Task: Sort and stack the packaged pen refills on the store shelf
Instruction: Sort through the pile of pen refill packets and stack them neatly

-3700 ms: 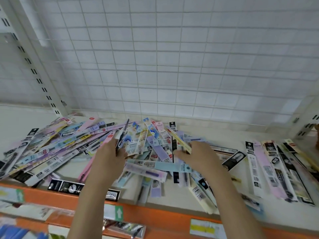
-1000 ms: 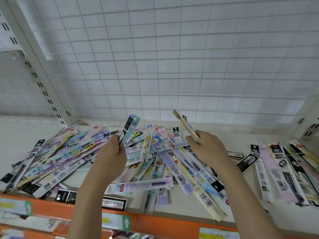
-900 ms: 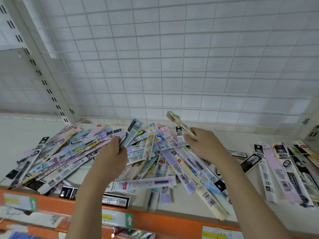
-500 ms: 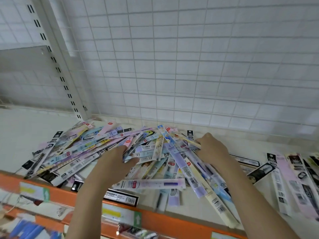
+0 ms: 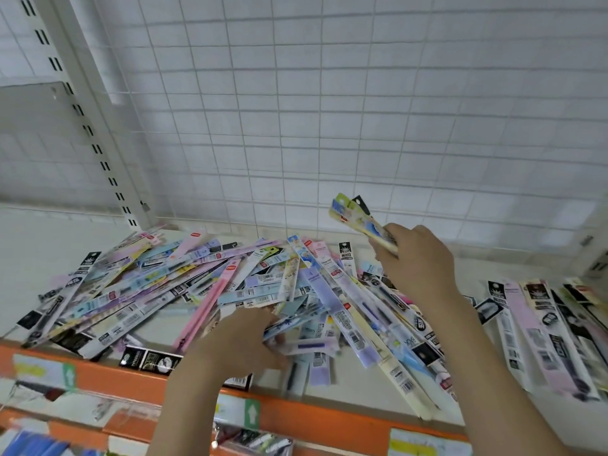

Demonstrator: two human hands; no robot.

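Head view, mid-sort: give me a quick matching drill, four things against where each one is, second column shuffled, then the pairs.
Things:
1. right hand
2. left hand
3. black refill pack with white print
4. row of refill packs

Places:
A. flat at the shelf's front edge, just above the orange price rail
B. laid out side by side at the right end of the shelf
C. raised above the pile, gripping a few refill packs
D. low at the near edge of the central pile, among the packs

Pairs: 1-C, 2-D, 3-A, 4-B
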